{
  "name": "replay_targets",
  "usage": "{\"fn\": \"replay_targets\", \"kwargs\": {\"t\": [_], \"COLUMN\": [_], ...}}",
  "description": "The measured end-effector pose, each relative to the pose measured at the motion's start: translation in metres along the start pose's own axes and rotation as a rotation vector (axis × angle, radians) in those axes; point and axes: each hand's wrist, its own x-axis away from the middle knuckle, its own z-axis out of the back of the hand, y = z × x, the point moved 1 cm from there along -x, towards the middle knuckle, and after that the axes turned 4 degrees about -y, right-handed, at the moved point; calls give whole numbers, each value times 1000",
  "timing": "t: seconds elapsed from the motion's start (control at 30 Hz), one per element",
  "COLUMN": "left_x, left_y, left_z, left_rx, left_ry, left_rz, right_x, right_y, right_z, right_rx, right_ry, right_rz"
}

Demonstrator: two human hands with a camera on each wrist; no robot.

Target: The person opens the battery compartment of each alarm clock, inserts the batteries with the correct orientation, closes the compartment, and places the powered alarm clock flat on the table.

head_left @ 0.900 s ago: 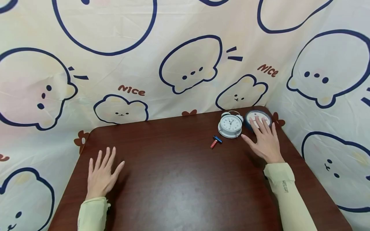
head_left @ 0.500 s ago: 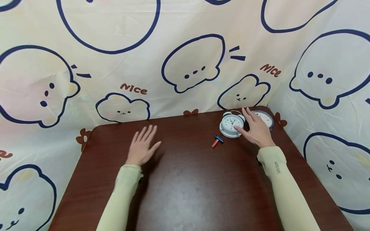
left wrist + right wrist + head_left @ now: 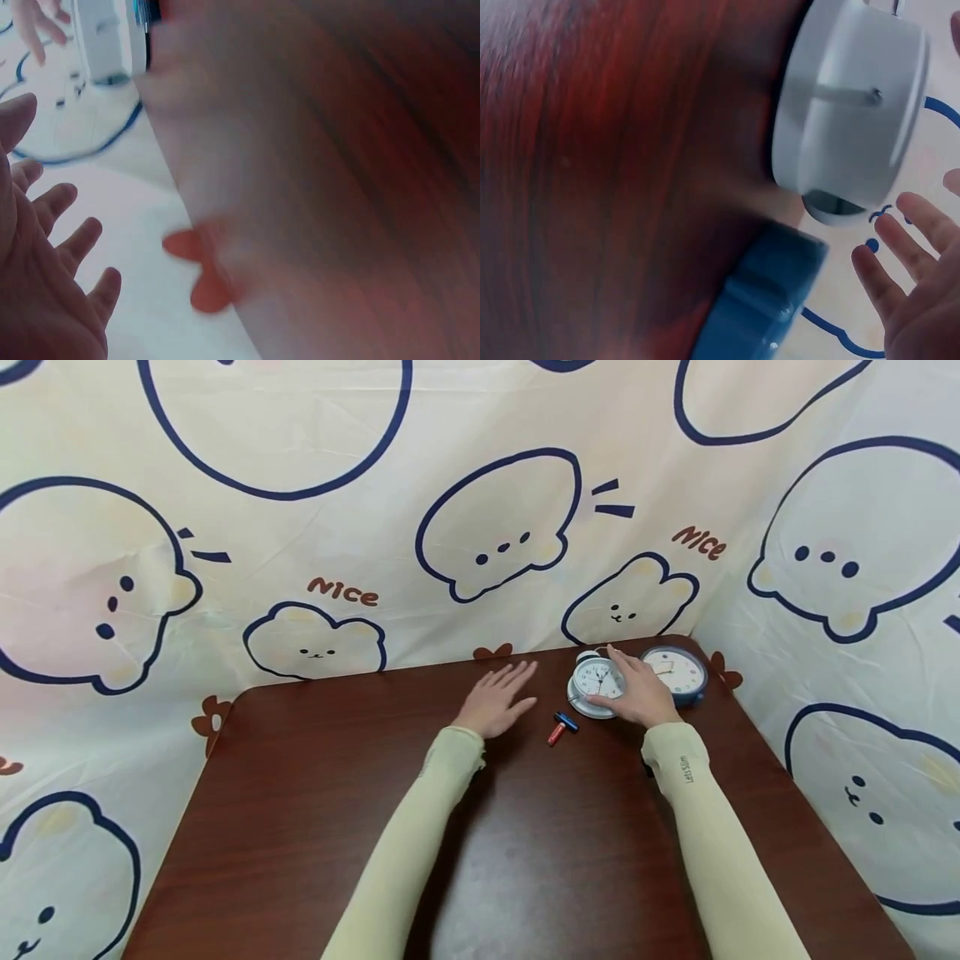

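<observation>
A white twin-bell alarm clock lies face up near the back right of the table. My right hand hovers over its right side, fingers stretched and thumb over the dial's lower edge. In the right wrist view the fingers stand apart from the clock's white side. My left hand is left of the clock, fingers straight, holding nothing. Between the hands, a blue battery and a red battery lie on the table, forming a T.
A round blue-rimmed clock lies face up to the right of the alarm clock, by the table's back right corner. A cartoon-printed cloth hangs along the back and sides of the brown table.
My left hand has swept right across the table toward the alarm clock. My right hand has come off the blue-rimmed clock and moved left over the alarm clock.
</observation>
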Motion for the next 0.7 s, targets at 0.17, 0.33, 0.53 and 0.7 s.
{"fn": "replay_targets", "kwargs": {"t": [0.17, 0.33, 0.53, 0.7], "left_x": [-28, -43, -45, -41], "left_y": [36, 64, 77, 76], "left_z": [-16, -31, -38, -40], "left_rx": [66, 145, 233, 309], "left_ry": [-74, -134, -146, -158], "left_rz": [-43, -47, 4, 6], "right_x": [-4, -7, -8, -9], "right_y": [5, 9, 8, 5], "right_z": [-10, -21, -30, -36], "right_rx": [-7, -5, -3, -74], "right_ry": [26, 95, 152, 137], "right_rz": [20, 37, 47, 58]}}
